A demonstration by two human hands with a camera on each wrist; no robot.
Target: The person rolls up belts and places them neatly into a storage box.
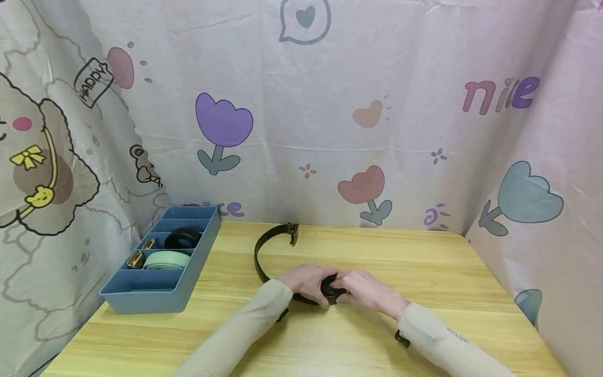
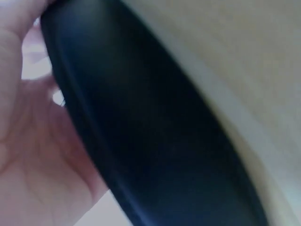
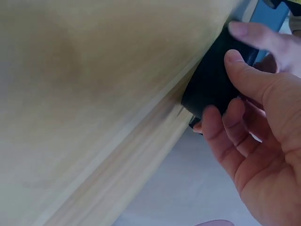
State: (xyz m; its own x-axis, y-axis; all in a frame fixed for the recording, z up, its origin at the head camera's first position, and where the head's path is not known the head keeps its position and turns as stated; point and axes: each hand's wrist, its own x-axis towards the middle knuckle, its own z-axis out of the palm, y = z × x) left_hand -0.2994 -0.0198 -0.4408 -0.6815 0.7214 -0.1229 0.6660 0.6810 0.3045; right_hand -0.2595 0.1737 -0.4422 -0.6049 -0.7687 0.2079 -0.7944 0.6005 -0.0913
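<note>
A black belt lies on the wooden table, partly wound into a coil (image 1: 332,295) that stands on its edge side. Its loose length (image 1: 258,257) curves out to the left and back, ending in a buckle (image 1: 293,234). My left hand (image 1: 308,280) holds the coil from the left, fingers and thumb around it. From the right, my right hand (image 1: 369,289) grips the same coil. In the right wrist view, thumb and fingers of the right hand (image 3: 263,113) pinch the rolled belt (image 3: 211,80). The belt strap (image 2: 150,117) fills much of the left wrist view, beside the left palm (image 2: 42,155).
A blue divided box (image 1: 181,296) stands at the table's left. Its compartments hold a rolled black belt (image 1: 182,239), a rolled mint-green belt (image 1: 167,260) and gold-toned buckles (image 1: 136,259). A printed curtain (image 1: 301,115) hangs behind and along both sides of the table (image 1: 414,262).
</note>
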